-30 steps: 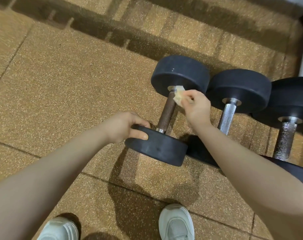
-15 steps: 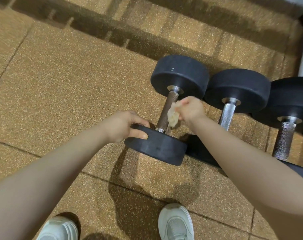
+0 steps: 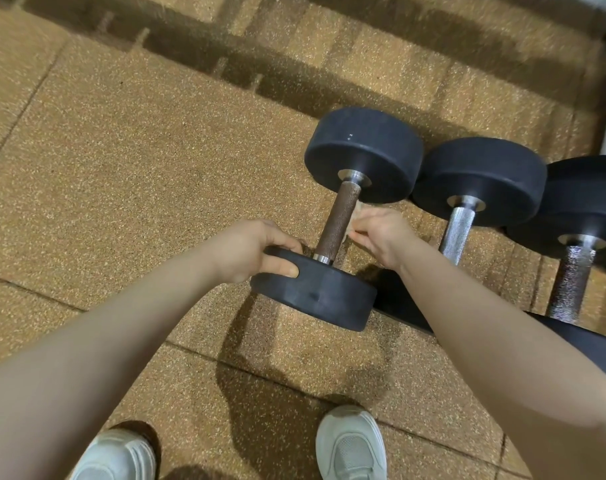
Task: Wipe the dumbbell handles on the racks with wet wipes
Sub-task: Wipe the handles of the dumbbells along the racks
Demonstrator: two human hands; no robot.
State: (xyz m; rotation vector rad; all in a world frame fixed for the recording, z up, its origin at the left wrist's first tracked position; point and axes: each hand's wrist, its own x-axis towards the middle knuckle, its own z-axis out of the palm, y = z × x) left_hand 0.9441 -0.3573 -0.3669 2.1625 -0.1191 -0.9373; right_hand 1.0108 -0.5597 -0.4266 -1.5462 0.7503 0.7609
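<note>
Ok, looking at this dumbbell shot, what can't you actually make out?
- Wet wipe, head view: only slivers show past the right hand, so its size and contact with the brown handle are unclear.
- Left hand fingertips: hidden behind the near weight head.
- Middle dumbbell: near head mostly covered by the right forearm.
- Rightmost dumbbell: cut off by the frame edge.

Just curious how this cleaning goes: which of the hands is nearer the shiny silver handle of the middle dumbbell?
Right. The right hand holds the wipe beside the brown handle, next to the silver handle. The left hand grips the near weight, farther off.
</note>
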